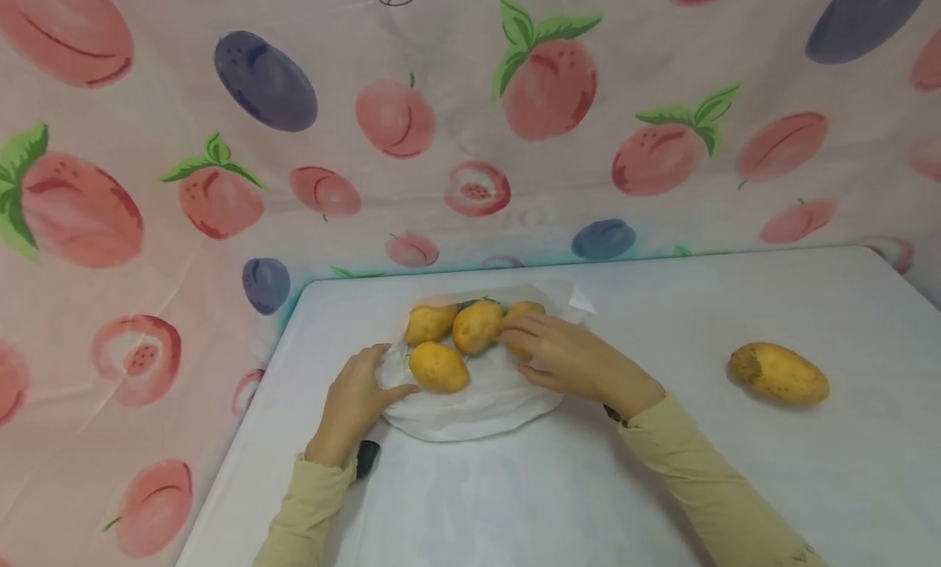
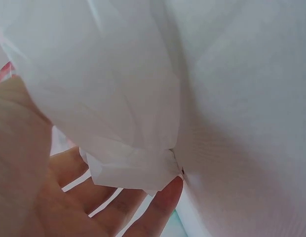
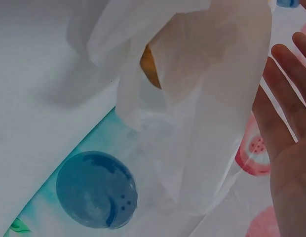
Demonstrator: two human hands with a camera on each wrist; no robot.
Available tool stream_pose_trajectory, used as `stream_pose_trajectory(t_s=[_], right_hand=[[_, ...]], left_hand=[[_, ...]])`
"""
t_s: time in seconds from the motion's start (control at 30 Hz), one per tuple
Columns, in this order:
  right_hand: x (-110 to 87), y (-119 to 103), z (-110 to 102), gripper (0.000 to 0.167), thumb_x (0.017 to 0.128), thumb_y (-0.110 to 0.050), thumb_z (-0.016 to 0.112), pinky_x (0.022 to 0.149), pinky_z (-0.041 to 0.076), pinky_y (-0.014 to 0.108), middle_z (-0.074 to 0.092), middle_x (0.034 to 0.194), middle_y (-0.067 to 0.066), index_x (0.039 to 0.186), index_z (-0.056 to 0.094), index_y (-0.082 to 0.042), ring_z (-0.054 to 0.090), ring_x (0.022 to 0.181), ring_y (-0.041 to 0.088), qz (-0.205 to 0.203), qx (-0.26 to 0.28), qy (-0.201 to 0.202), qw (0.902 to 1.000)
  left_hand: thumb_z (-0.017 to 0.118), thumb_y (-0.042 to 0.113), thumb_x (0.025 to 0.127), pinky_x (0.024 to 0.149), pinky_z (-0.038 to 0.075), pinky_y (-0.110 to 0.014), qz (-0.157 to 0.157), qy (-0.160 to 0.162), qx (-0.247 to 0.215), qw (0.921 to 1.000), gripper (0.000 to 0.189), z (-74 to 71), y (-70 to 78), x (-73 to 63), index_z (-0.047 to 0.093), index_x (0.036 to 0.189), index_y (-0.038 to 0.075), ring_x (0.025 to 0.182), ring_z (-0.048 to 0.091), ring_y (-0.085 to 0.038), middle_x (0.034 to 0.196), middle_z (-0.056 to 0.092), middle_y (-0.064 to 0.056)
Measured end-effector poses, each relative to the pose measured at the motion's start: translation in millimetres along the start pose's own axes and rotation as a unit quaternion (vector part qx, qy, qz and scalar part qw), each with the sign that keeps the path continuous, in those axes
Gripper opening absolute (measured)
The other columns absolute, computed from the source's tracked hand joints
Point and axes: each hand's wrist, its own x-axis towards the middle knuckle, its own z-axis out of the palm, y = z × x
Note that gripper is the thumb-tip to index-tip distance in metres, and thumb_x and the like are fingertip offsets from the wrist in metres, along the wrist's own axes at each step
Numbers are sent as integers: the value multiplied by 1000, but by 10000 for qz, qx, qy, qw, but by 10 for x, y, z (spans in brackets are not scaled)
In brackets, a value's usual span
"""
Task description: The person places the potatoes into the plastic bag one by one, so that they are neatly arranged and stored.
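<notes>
Several yellow potatoes sit in the spread mouth of a white plastic bag [image 1: 478,416] on the table. One potato [image 1: 439,367] lies nearest the front; two others, a left potato [image 1: 430,323] and a middle potato [image 1: 478,326], are behind it. The left hand [image 1: 356,399] holds the bag's left side, thumb over its edge and fingers outside; in the left wrist view its fingers [image 2: 163,197] reach around the film. At the back right potato [image 1: 525,309], partly hidden by it, is the right hand [image 1: 566,350]. Its fingers [image 3: 279,116] look straight and spread beside the bag.
A lone potato [image 1: 779,374] with a brown patch lies on the white table [image 1: 662,297] at the right. Behind and left of the table hangs a fruit-print cloth [image 1: 456,44]. A dark wrist device [image 1: 367,459] shows beside the left sleeve.
</notes>
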Motion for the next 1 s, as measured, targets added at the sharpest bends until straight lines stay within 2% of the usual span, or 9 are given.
stream_pose_trajectory(t_s=[0.37,0.73,1.0], right_hand=[[-260,75,-67,45,84,-18,78,106,47,44,63,127,9,124,64,-4,57,123,28,424,-136,-100,9990],[-453,156,-170,44,85,-15,78,100,51,41,62,128,8,125,63,-7,58,121,24,664,-90,-59,9977],[-616,202,-238,44,84,-17,79,98,52,43,61,129,10,123,64,-5,57,122,27,784,-270,9,9966]], left_hand=[[87,40,73,106,42,-56,-47,-15,32,10000,83,2,17,-1,53,138,1,128,51,-39,139,56,-20],[86,39,75,107,41,-57,-51,-36,-33,10000,83,-21,23,-4,51,139,0,130,50,-40,141,55,-21],[87,39,74,107,41,-57,-61,-60,-60,9999,84,0,21,0,52,139,0,130,50,-39,141,55,-20]])
